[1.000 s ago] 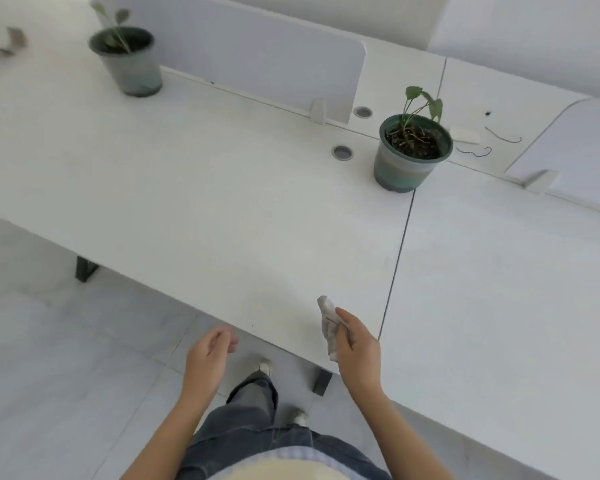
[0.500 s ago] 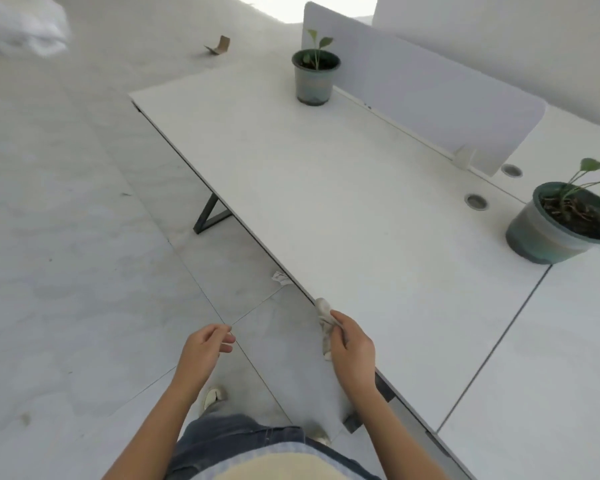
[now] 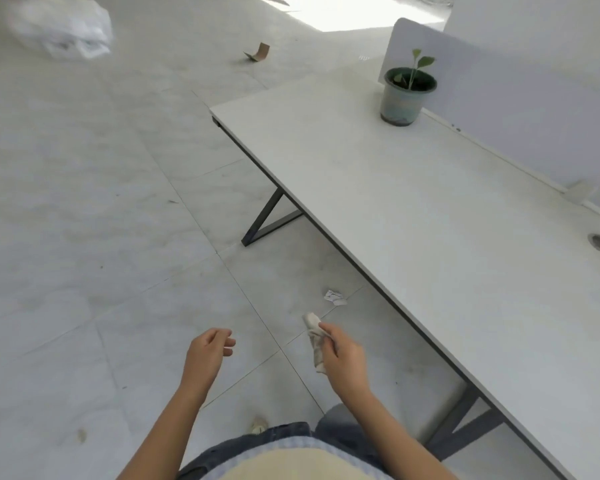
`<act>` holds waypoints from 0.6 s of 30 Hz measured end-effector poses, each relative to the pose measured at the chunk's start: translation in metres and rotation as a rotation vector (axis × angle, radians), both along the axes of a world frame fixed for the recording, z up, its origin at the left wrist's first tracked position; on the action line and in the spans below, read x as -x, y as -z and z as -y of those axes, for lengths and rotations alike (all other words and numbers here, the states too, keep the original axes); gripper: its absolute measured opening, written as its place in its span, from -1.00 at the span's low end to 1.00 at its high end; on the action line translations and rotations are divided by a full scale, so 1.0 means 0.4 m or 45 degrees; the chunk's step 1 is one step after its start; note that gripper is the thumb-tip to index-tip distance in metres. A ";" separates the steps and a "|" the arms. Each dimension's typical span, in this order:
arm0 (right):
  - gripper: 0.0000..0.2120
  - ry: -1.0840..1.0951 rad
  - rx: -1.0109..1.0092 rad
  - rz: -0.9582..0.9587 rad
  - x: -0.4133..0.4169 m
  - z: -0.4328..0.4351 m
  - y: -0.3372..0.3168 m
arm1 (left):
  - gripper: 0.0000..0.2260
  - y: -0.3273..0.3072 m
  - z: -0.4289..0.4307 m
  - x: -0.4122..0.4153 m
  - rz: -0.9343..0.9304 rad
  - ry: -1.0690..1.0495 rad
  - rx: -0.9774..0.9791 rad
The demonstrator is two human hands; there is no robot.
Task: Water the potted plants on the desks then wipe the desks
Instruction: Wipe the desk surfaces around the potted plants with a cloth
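The right hand (image 3: 343, 355) grips a crumpled grey-white cloth (image 3: 315, 337) beside the long white desk (image 3: 430, 216); the left hand (image 3: 207, 351) hangs loosely curled, holding nothing.

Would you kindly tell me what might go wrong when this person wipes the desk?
The potted plant stands near the far end of the desk; a broad sweep of the cloth in the right hand might tip it. The crumpled paper on the floor beside the desk could be stepped on.
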State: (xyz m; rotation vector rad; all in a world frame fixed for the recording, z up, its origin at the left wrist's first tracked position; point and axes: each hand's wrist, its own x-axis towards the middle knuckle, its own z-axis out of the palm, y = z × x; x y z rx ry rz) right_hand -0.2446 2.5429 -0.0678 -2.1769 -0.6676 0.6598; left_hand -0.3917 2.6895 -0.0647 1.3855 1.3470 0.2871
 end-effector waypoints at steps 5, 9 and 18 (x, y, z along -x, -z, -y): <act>-0.73 0.004 0.059 0.033 -0.037 -0.117 -0.009 | -0.82 0.042 -0.063 -0.007 -0.046 0.015 0.133; -0.71 -0.052 0.108 0.027 -0.110 -0.200 -0.006 | -0.82 0.070 -0.152 -0.088 -0.094 0.128 0.172; -0.70 0.128 -0.162 -0.048 -0.415 -0.502 -0.079 | -0.82 0.020 -0.425 -0.363 0.013 0.041 0.015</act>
